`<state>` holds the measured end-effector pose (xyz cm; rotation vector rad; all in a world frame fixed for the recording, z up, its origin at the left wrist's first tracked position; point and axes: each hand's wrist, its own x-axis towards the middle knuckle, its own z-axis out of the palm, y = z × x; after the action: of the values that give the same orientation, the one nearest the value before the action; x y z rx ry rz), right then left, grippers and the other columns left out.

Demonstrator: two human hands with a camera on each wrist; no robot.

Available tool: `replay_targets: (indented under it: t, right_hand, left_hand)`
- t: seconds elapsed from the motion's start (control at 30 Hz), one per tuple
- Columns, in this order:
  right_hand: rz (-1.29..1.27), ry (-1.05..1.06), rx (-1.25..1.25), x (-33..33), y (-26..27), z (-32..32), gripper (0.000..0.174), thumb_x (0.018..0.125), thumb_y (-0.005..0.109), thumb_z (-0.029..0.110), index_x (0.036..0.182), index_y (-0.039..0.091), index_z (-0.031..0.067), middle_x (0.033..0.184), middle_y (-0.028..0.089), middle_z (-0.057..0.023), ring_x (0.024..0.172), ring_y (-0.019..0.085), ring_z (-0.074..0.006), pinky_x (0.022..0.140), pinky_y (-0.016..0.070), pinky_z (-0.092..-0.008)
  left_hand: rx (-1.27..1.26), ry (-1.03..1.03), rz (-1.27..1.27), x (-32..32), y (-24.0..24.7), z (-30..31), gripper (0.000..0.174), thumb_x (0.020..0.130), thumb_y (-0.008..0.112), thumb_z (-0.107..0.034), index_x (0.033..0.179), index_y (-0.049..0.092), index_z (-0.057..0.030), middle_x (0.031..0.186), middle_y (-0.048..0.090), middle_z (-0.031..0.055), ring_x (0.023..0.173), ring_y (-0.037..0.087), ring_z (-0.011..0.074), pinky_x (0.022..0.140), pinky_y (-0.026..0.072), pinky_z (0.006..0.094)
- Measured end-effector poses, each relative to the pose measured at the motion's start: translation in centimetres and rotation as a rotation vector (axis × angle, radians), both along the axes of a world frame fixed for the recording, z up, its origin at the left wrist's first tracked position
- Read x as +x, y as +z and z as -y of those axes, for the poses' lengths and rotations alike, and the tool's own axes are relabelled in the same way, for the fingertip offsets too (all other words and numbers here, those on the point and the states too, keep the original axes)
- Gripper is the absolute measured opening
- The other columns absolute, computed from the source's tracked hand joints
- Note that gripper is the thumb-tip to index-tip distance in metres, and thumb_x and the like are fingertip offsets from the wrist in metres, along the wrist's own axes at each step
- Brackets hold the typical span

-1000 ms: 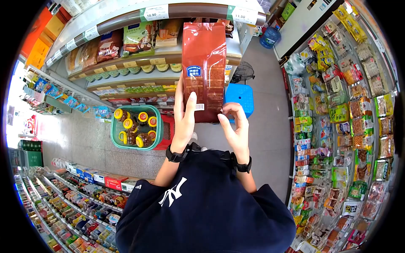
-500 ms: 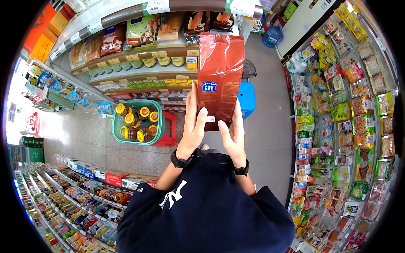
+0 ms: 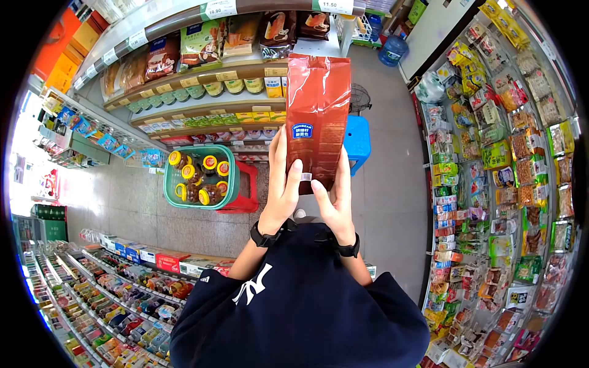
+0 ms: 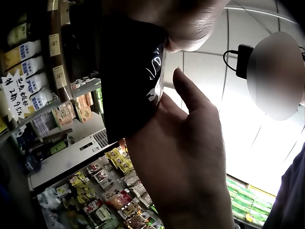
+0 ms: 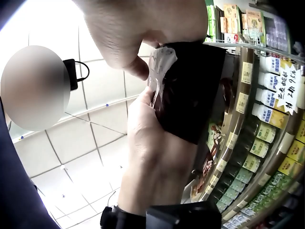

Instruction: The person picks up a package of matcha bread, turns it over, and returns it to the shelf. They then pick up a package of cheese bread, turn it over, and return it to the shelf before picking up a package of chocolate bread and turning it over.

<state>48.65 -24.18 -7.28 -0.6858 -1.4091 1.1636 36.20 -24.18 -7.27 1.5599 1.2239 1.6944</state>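
A brown bread pack (image 3: 319,101) with a blue label and a small barcode stands upright in front of the body, its top end toward the shelves. My left hand (image 3: 281,196) grips its lower left side, thumb on the printed face near the barcode. On the lower right side my right hand (image 3: 336,208) holds it too, thumb over the bottom edge and fingers along the side. In the left wrist view the pack (image 4: 131,81) looks almost black, between both hands. A crinkled clear end of the pack (image 5: 163,62) shows between the hands in the right wrist view.
Shelves (image 3: 202,76) with bread packs and cups stand ahead. A green basket (image 3: 169,184) of yellow-lidded jars sits on a red stool (image 3: 246,190) at left. Behind the pack is a blue stool (image 3: 357,144). Racks of hanging snack bags (image 3: 494,159) line the right.
The pack has shifted right and slightly down from a second ago. My right hand, earlier with only its fingertips near the lower corner, has closed onto the pack's right side.
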Motion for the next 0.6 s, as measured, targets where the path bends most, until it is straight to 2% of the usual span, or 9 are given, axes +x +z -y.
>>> replay_targets:
  t: [0.07,0.1,0.17,0.23,0.3,0.4,0.5,0.53,0.6]
  right_hand:
    - [0.01,0.06,-0.031,0.3,0.2,0.3,0.074,0.088,0.051,0.0,0.148,0.008,0.0009,0.151,0.02,-0.0141,0.136,0.028,-0.0229,0.11,0.026,-0.0366]
    - [0.008,0.059,-0.029,0.3,0.4,0.4,0.074,0.088,0.051,0.0,0.148,0.008,0.0009,0.151,0.02,-0.0141,0.136,0.028,-0.0229,0.11,0.026,-0.0366]
    - [0.021,0.022,-0.002,0.3,0.6,0.6,0.073,0.088,0.055,0.002,0.147,0.013,0.0005,0.148,0.025,-0.018,0.133,0.033,-0.025,0.107,0.0315,-0.0358]
    - [0.048,0.013,0.004,0.3,0.6,0.5,0.074,0.087,0.056,0.002,0.147,0.013,0.0007,0.149,0.025,-0.0182,0.133,0.034,-0.0254,0.106,0.0319,-0.0362]
    - [0.071,0.001,0.01,0.3,0.6,0.4,0.075,0.087,0.056,0.003,0.148,0.013,0.0009,0.149,0.025,-0.0183,0.133,0.034,-0.0257,0.106,0.0322,-0.0366]
    - [-0.016,0.077,-0.104,0.0,0.3,0.2,0.078,0.087,0.06,0.01,0.148,0.012,0.0025,0.149,0.023,-0.0187,0.133,0.033,-0.0272,0.106,0.0319,-0.0394]
    - [0.032,0.035,-0.067,-0.2,-0.6,-0.2,0.079,0.088,0.06,0.015,0.148,0.012,0.0038,0.15,0.023,-0.0181,0.133,0.032,-0.0273,0.107,0.0314,-0.0394]
    - [0.07,0.022,-0.043,0.0,-1.0,-0.6,0.08,0.088,0.061,0.018,0.149,0.011,0.0043,0.149,0.023,-0.0168,0.133,0.033,-0.0266,0.106,0.0316,-0.0387]
    - [0.032,0.052,-0.094,0.2,-1.4,-0.8,0.081,0.087,0.062,0.018,0.149,0.011,0.0043,0.149,0.024,-0.0165,0.133,0.033,-0.0259,0.107,0.0313,-0.0387]
  left_hand:
    - [0.01,0.024,-0.001,0.2,-0.1,0.2,0.053,0.096,0.042,-0.016,0.144,0.026,-0.0008,0.147,0.026,0.0173,0.135,0.027,0.0317,0.111,0.0204,0.0402]
    - [0.018,0.045,-0.007,0.2,-0.1,0.4,0.053,0.095,0.043,-0.015,0.144,0.026,-0.0017,0.145,0.028,0.0173,0.134,0.028,0.0313,0.11,0.0216,0.0402]
    - [0.029,0.065,-0.014,0.2,-0.1,0.6,0.054,0.095,0.045,-0.014,0.144,0.027,-0.0026,0.143,0.03,0.0173,0.133,0.029,0.0309,0.11,0.0228,0.0401]
    - [0.06,0.106,-0.077,-0.3,0.0,0.6,0.054,0.093,0.048,-0.011,0.144,0.03,-0.0049,0.141,0.032,0.0175,0.13,0.032,0.0305,0.108,0.0256,0.04]
    - [0.063,0.183,-0.227,-0.6,0.8,0.8,0.051,0.09,0.054,-0.009,0.139,0.041,-0.0081,0.138,0.032,0.017,0.125,0.037,0.0301,0.104,0.0312,0.039]
    - [0.031,0.166,-0.321,0.0,1.9,1.3,0.052,0.088,0.057,-0.008,0.138,0.044,-0.0078,0.138,0.032,0.0166,0.122,0.039,0.0293,0.103,0.0323,0.0381]
    - [0.002,0.084,-0.264,0.6,1.1,1.6,0.053,0.086,0.06,-0.007,0.137,0.046,-0.0118,0.136,0.032,0.0169,0.122,0.038,0.0312,0.103,0.0319,0.0383]
    - [-0.033,0.033,-0.212,0.5,1.2,1.7,0.054,0.086,0.06,-0.008,0.138,0.046,-0.0123,0.137,0.033,0.017,0.124,0.035,0.0319,0.106,0.0282,0.0392]
    - [-0.077,-0.097,-0.096,0.1,0.8,2.1,0.052,0.087,0.056,-0.006,0.138,0.045,-0.0105,0.143,0.033,0.0162,0.131,0.032,0.0302,0.108,0.0259,0.0386]
